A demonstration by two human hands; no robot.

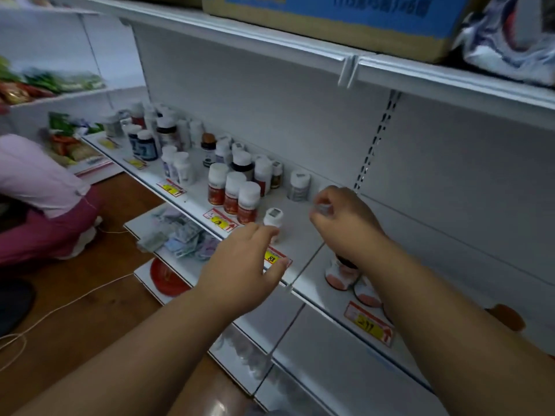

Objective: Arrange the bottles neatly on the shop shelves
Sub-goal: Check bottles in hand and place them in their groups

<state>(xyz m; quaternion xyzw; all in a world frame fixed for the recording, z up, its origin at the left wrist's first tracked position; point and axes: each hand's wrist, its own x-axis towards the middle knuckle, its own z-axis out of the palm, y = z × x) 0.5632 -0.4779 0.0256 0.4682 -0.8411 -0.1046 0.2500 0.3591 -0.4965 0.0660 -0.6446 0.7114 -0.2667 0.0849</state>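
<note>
Several small bottles stand on a white shop shelf (pixel 300 247). My left hand (pixel 240 265) grips a small white-capped bottle (pixel 274 218) near the shelf's front edge. My right hand (pixel 342 220) pinches a small clear-looking bottle (pixel 322 208) above the shelf; blur hides its detail. Three red-labelled bottles with white caps (pixel 237 196) stand in a row just left of my left hand. A grey bottle (pixel 299 185) stands alone near the back panel. Under my right forearm sit white bottles with orange-pink bands (pixel 341 276).
More bottles crowd the shelf's far left (pixel 156 136). Yellow-red price tags (pixel 368 322) line the shelf edge. A cardboard box (pixel 330 22) sits on the shelf above. Lower shelves hold packets (pixel 183 235) and a red lid (pixel 168 279). A person in pink (pixel 42 199) crouches at the left.
</note>
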